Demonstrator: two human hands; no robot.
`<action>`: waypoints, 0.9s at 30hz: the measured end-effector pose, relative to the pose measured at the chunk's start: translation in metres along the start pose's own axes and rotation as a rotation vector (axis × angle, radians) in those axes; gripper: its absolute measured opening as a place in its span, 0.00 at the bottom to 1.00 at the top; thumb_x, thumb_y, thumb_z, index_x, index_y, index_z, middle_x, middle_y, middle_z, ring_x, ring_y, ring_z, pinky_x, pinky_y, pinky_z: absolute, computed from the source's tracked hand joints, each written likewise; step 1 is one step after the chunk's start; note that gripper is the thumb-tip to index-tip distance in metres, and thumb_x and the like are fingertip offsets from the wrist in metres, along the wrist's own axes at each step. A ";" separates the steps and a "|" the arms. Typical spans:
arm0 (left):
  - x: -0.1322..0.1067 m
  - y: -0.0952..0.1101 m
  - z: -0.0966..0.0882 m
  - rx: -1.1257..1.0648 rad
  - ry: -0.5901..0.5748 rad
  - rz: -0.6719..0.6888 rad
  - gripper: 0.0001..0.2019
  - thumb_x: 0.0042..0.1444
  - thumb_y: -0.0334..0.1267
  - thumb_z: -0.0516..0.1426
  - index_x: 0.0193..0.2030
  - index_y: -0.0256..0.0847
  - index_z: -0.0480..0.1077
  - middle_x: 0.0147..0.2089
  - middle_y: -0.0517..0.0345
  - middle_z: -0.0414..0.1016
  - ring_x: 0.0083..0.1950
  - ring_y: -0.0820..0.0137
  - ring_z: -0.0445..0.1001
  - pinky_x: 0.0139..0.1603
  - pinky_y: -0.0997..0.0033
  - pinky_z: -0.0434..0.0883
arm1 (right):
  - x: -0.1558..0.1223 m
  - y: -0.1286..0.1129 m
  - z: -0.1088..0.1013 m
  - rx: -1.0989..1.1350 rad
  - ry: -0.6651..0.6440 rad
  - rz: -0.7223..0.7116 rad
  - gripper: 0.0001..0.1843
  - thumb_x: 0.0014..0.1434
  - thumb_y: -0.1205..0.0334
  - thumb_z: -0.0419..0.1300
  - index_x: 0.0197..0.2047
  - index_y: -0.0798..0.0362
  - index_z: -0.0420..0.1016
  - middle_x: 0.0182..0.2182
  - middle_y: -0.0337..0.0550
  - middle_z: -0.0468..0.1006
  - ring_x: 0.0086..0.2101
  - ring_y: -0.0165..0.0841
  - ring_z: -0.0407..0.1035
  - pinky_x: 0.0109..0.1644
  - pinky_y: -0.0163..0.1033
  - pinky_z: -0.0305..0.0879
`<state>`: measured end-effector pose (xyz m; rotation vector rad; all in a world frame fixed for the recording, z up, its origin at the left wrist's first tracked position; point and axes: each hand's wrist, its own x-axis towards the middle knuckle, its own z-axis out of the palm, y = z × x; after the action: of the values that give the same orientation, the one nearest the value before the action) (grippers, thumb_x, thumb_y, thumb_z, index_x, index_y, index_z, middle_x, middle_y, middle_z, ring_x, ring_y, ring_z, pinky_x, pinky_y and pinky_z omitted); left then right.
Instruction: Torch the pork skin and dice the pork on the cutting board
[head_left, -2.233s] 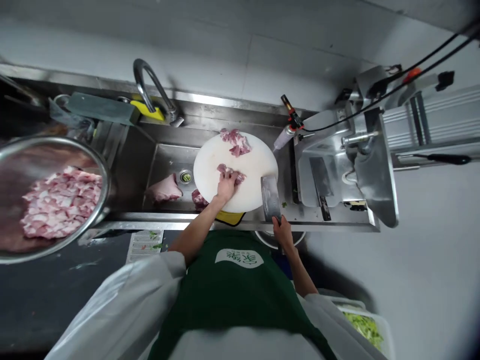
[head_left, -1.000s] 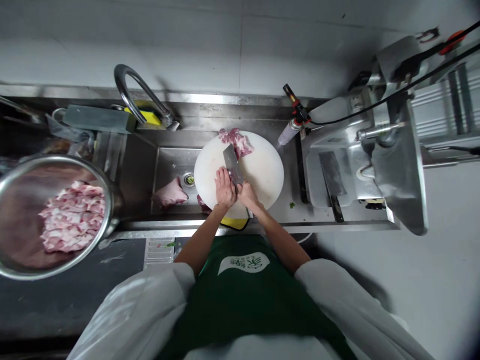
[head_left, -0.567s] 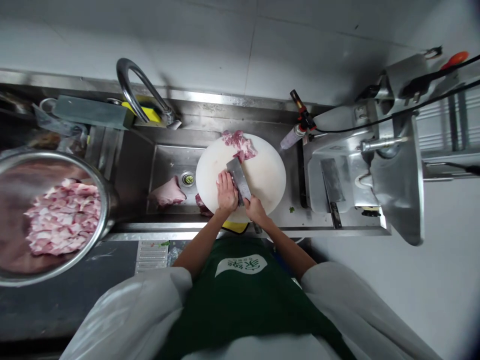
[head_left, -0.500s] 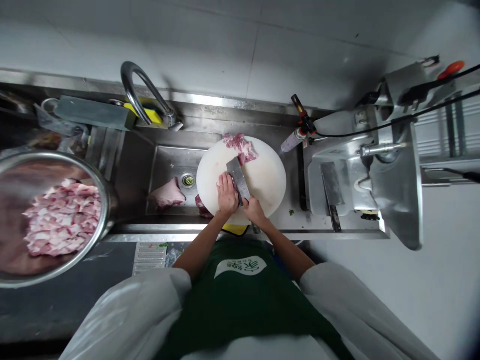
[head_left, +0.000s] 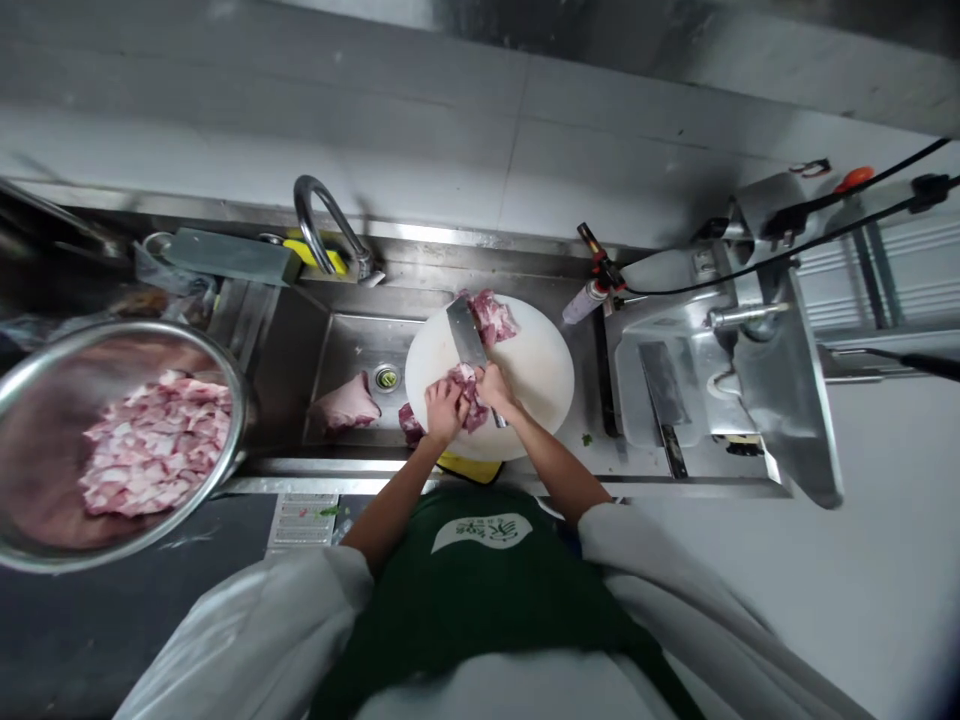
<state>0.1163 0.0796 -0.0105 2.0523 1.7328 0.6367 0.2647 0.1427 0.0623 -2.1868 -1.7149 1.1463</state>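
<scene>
My right hand (head_left: 493, 388) is closed around the handle of a cleaver (head_left: 466, 334), whose broad blade points away from me, up and left. Curled fingers of my left hand (head_left: 445, 410) grip a piece of raw meat (head_left: 475, 412) at the near side of the round white cutting board (head_left: 536, 400). Some of that meat is hidden by both hands. Cut meat pieces (head_left: 493, 318) lie at the board's far edge, beside the blade. A larger meat chunk with skin (head_left: 348, 404) rests in the sink, left of the board.
A steel bowl (head_left: 238, 420) of cut meat stands at the left. The faucet (head_left: 330, 215) arches over the sink (head_left: 319, 350). Right of the board are a torch canister (head_left: 585, 300), a second cleaver (head_left: 664, 385) and a slicing machine (head_left: 787, 390). A yellow cloth (head_left: 471, 467) shows under the board.
The cleaver has moved away from me to the far-left part of the board. My left hand has shifted off the blade's side, and the meat between my hands now shows.
</scene>
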 end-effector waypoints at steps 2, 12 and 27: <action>-0.011 -0.014 -0.008 0.042 0.002 -0.011 0.10 0.64 0.40 0.56 0.45 0.40 0.77 0.53 0.40 0.73 0.57 0.48 0.67 0.62 0.45 0.65 | 0.001 0.006 -0.009 0.011 0.001 -0.020 0.14 0.72 0.63 0.55 0.54 0.60 0.77 0.47 0.58 0.84 0.48 0.39 0.79 0.47 0.33 0.70; -0.006 0.000 -0.021 -0.114 0.210 0.065 0.11 0.68 0.40 0.52 0.47 0.40 0.74 0.52 0.43 0.73 0.57 0.54 0.67 0.63 0.48 0.64 | -0.060 0.027 -0.005 -0.031 -0.061 0.032 0.16 0.74 0.60 0.51 0.56 0.59 0.73 0.41 0.52 0.84 0.33 0.34 0.78 0.35 0.32 0.68; 0.006 0.016 0.009 -0.079 -0.132 0.024 0.10 0.62 0.32 0.52 0.48 0.37 0.71 0.55 0.38 0.70 0.56 0.49 0.66 0.60 0.48 0.66 | -0.095 0.018 0.027 -0.191 -0.047 0.087 0.18 0.77 0.62 0.46 0.59 0.61 0.70 0.51 0.60 0.81 0.52 0.44 0.77 0.52 0.40 0.68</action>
<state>0.1350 0.0831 -0.0082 2.0161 1.5866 0.5541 0.2554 0.0442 0.0789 -2.3855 -1.8348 1.1023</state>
